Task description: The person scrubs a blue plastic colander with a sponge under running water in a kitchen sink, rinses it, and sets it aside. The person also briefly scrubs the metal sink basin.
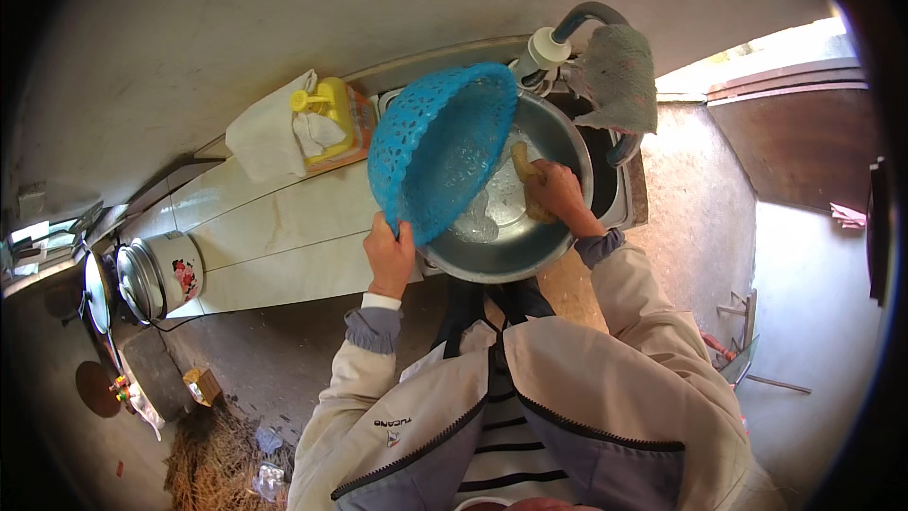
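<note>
My left hand (390, 253) grips the lower rim of a blue perforated plastic basket (454, 149), which is tilted on its side over a large metal basin (454, 261). Its hollow faces right, and water shows at its lower edge. In the basin, my right hand (559, 191) is closed on a yellowish-brown cloth or sponge (523, 162); its exact kind cannot be told. Shallow water covers part of the basin's bottom. The basin rests over a sink (624, 202) set in the counter.
A tiled counter (284, 227) extends left, with a yellow jug (340, 106), a white cloth (262, 131) and a flowered rice cooker (170, 273). Behind the basin, a grey cloth (617, 78) hangs over a dark hose (592, 12). Dry brushwood (206, 454) lies on the floor at lower left.
</note>
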{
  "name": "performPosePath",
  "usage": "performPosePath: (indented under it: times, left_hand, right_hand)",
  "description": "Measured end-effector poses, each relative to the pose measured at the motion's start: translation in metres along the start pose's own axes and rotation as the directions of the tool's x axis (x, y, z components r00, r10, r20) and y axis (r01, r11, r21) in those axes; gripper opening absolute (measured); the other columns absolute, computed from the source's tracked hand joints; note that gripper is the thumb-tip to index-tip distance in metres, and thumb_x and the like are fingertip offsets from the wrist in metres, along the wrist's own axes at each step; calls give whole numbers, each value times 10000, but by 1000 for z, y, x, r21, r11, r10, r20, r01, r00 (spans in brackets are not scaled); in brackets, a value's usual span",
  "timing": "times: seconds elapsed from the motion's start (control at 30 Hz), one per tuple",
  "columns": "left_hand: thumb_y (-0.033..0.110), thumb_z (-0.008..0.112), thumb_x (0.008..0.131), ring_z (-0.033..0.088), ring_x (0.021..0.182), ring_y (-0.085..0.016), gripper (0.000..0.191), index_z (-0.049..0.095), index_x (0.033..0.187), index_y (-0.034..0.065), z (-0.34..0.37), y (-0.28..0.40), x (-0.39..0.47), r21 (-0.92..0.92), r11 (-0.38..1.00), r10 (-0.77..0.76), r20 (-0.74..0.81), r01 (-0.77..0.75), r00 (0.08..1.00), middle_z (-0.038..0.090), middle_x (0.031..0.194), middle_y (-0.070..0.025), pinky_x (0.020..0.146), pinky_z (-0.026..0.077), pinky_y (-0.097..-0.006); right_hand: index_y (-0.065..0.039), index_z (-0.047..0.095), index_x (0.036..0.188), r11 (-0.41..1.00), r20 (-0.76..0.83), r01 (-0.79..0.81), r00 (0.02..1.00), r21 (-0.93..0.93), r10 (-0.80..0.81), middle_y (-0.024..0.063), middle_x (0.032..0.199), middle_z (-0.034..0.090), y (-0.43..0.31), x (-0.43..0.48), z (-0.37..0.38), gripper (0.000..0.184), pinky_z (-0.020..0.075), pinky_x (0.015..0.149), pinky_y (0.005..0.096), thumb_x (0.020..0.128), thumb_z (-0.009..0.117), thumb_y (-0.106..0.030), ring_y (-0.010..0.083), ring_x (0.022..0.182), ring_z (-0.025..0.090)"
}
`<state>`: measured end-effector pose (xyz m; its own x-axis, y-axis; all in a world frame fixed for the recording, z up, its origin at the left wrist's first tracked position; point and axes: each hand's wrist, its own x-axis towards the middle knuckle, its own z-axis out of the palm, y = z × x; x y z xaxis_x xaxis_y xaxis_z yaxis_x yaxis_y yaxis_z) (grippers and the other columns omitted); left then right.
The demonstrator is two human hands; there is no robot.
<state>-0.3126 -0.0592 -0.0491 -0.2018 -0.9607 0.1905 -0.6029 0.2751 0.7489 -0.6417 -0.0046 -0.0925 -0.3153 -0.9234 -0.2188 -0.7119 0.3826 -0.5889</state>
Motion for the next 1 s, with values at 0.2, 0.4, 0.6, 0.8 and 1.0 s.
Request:
performPosePath:
  times: [0.2,0.4,0.6,0.8,1.0]
  left_hand:
    - [105,635,897,614,683,-453,209,544,1041,-16,13,-3,-12,69,998,-1,-77,6,997,618,778,-229,590,477,-494]
    - [100,641,880,623,698,-457,361,523,1174,-74,-34,53,39,273,949,105,199,-158,974,629,834,-271,593,489,-502]
    - [96,613,861,654,660,-401,296,544,1077,-95,-33,61,87,262,964,-135,302,54,944,663,826,-248,567,513,-473]
    - [157,563,879,629,563,-197,326,576,1104,-78,-27,8,87,79,761,-557,587,643,587,668,807,-133,453,480,-363]
    - [240,592,933,698,706,-310,427,523,1154,-118,24,-48,47,361,808,-574,662,465,482,684,934,-218,521,545,-416]
  right_hand:
    - [4,693,1094,946,10,-187,981,264,192,268,962,701,20,-4,33,336,532,834,444,868,622,-234,406,945,697]
    - [47,679,1086,786,135,-346,936,513,324,261,974,696,56,8,70,390,522,830,438,851,595,-253,371,920,692]
    - [18,680,1096,470,259,-401,905,786,338,88,917,682,34,18,52,360,510,750,363,887,598,-263,219,802,637]
    - [14,671,1044,770,184,-335,942,543,280,106,877,686,50,26,25,267,512,788,360,893,632,-203,275,846,660]
    - [-39,673,1028,990,-275,63,957,-124,-95,254,932,700,-4,15,-53,257,539,773,469,899,609,-251,469,906,667]
